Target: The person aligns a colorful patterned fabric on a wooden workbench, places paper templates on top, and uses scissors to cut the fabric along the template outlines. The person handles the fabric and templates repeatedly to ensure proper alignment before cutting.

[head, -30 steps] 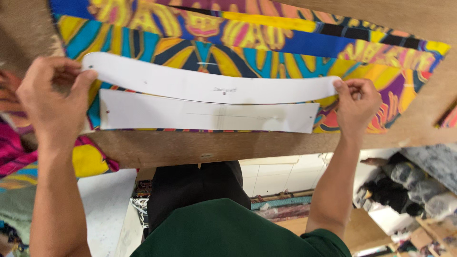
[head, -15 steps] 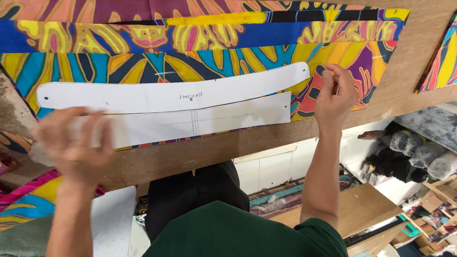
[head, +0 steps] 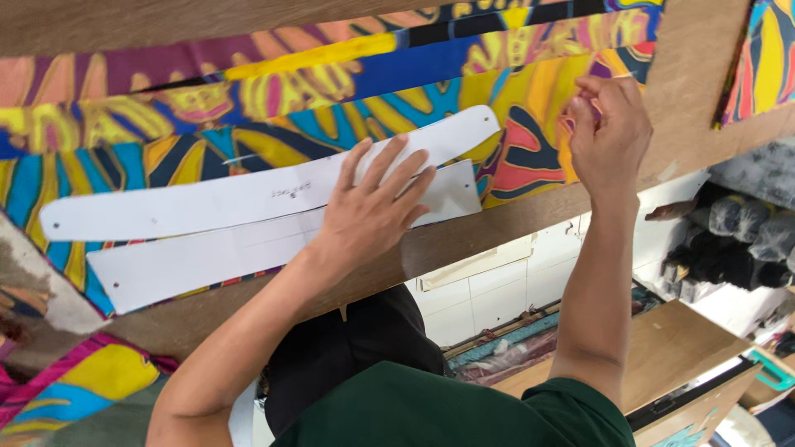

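Two long white paper pattern strips lie on a bright multicoloured fabric spread over a wooden table. The upper curved strip overlaps the lower straight strip. My left hand lies flat, fingers spread, pressing on both strips near their right ends. Just beyond those ends, my right hand hovers over the fabric with its fingertips pinched together; whether it holds anything small I cannot tell.
More colourful fabric hangs at the lower left and lies at the far right. Below the table edge are a white tiled wall, a wooden board and dark rolled bundles.
My left hand has moved from the strips' left end to their right part and now presses flat on them. My right hand has lifted off the strip end. The view has tilted.
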